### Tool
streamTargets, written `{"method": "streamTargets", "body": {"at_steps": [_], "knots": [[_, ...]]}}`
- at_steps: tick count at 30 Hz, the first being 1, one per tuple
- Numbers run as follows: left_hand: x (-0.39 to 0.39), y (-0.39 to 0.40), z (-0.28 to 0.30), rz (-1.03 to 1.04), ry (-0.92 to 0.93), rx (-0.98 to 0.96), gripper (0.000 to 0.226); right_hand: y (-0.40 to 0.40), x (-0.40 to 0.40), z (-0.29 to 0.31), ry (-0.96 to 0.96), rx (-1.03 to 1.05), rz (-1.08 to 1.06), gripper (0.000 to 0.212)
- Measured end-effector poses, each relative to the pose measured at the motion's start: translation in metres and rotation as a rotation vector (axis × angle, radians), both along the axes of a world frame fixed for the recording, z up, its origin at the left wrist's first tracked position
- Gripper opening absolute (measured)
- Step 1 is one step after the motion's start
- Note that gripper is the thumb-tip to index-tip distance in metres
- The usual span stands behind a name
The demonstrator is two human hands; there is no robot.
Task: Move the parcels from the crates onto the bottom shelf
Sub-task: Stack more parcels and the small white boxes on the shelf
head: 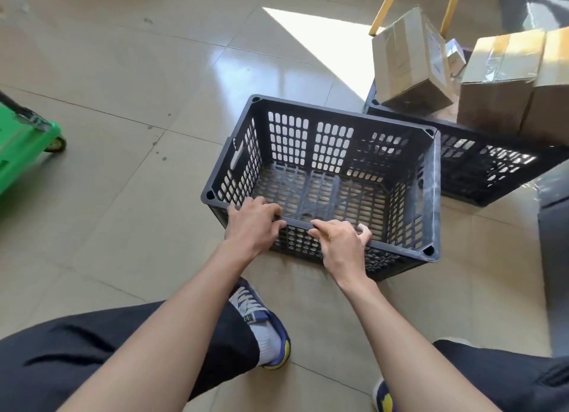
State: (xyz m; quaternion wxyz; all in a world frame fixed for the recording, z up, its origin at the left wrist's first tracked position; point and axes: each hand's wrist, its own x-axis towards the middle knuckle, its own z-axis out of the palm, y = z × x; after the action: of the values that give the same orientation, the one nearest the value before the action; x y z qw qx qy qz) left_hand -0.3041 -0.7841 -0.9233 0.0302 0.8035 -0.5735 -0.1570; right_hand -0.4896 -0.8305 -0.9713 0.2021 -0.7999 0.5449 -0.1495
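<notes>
We find the near crate [323, 177] open at the top, its slatted floor bare, so a hand may drop straight in. Its near rim is taken by both hands, left hand [251, 224] and right hand [338, 242], fingers [271, 210] curled over it. At two o'clock the far crate [492, 168] touches it, with cardboard parcels [412, 60] heaped above. Yellow legs [385, 8] stand at one o'clock. At nine o'clock a green cart [21, 147] stands well apart; wide tiled floor [138, 88] lies between.

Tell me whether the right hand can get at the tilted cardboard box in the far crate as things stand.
Probably yes: the right hand grips the empty crate's near rim, and the tilted cardboard box stands uncovered above the far crate, though it needs a long reach.
</notes>
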Motion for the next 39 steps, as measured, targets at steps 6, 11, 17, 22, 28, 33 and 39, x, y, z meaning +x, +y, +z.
{"method": "streamTargets", "body": {"at_steps": [6, 11, 17, 22, 28, 33, 39], "knots": [[0.053, 0.007, -0.005, 0.111, -0.001, -0.067, 0.028, -0.009, 0.054, -0.005, -0.032, -0.012, 0.118, 0.024], [0.086, 0.009, -0.007, 0.175, -0.019, -0.093, 0.028, -0.014, 0.076, -0.006, -0.160, 0.022, 0.252, 0.024], [0.111, 0.026, -0.014, 0.248, -0.033, -0.153, 0.030, -0.015, 0.045, -0.012, -0.029, -0.173, 0.332, 0.023], [0.117, 0.041, -0.020, 0.280, -0.033, -0.173, 0.031, -0.009, 0.039, -0.016, -0.043, -0.198, 0.412, 0.028], [0.134, 0.054, -0.022, 0.327, -0.058, -0.184, 0.030, -0.007, 0.063, -0.016, -0.064, -0.196, 0.460, 0.027], [0.152, 0.060, -0.026, 0.375, -0.100, -0.187, 0.026, -0.011, 0.094, -0.015, -0.043, -0.243, 0.510, 0.029], [0.136, 0.033, -0.026, 0.280, -0.064, -0.256, 0.033, -0.035, 0.135, -0.019, -0.061, -0.281, 0.531, 0.023]]}}
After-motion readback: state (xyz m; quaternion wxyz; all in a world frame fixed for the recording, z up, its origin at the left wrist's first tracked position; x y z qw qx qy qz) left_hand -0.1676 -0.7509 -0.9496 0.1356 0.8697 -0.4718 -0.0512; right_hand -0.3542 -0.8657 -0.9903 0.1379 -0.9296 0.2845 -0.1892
